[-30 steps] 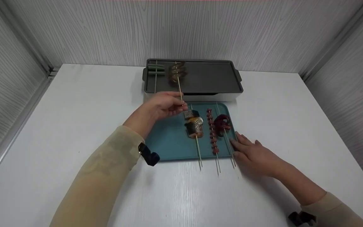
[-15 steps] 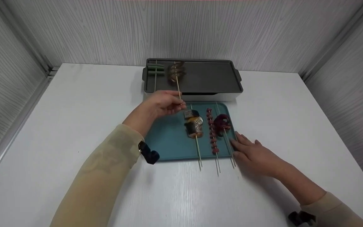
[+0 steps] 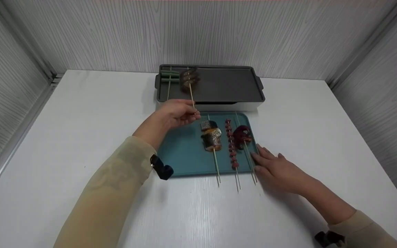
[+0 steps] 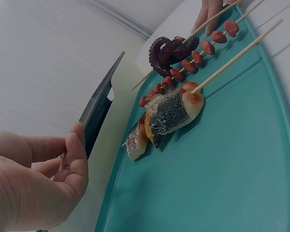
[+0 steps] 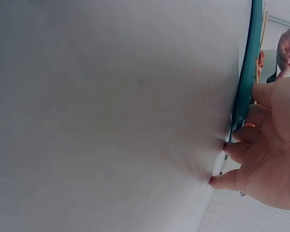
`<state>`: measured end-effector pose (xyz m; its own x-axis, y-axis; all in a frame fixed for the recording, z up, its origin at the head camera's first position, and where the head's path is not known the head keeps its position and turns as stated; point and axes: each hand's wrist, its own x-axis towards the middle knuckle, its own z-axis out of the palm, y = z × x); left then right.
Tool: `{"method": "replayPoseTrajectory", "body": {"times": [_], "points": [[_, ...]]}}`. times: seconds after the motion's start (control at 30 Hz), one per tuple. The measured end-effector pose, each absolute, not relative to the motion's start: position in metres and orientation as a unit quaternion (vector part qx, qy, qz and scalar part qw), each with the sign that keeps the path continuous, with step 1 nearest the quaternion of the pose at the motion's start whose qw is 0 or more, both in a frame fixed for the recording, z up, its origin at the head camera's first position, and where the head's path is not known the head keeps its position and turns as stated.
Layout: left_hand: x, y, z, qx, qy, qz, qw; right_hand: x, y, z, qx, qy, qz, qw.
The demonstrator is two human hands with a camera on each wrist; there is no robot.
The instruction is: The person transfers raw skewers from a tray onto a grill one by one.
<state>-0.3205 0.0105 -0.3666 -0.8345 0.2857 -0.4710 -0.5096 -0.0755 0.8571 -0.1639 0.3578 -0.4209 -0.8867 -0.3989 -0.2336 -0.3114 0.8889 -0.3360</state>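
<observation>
My left hand pinches the wooden stick of a skewer of brown, ridged food. The food end lies over the left part of a dark griddle, to the right of a skewer of green pieces. In the left wrist view, the thumb and fingertips meet, and the stick is mostly hidden there. My right hand has its fingers extended at the right rim of a teal tray. In the right wrist view, some of its fingertips touch the tray edge, others the tabletop.
On the tray lie a fish skewer, a skewer of small red pieces and an octopus skewer, their sticks jutting over the front rim. The griddle stands behind the tray, near the back wall. White tabletop surrounds them.
My left hand has moved slightly left with the brown skewer, bringing its food closer to the green skewer on the griddle. The right hand stays in place at the tray.
</observation>
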Motion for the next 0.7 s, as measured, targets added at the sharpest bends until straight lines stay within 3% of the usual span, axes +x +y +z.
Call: {"method": "replayPoseTrajectory", "body": {"times": [0.7], "points": [[-0.308,0.009,-0.372,-0.091,0.642,0.71,0.274,-0.167,0.358,-0.422,-0.184,0.962,-0.146,0.14]]}}
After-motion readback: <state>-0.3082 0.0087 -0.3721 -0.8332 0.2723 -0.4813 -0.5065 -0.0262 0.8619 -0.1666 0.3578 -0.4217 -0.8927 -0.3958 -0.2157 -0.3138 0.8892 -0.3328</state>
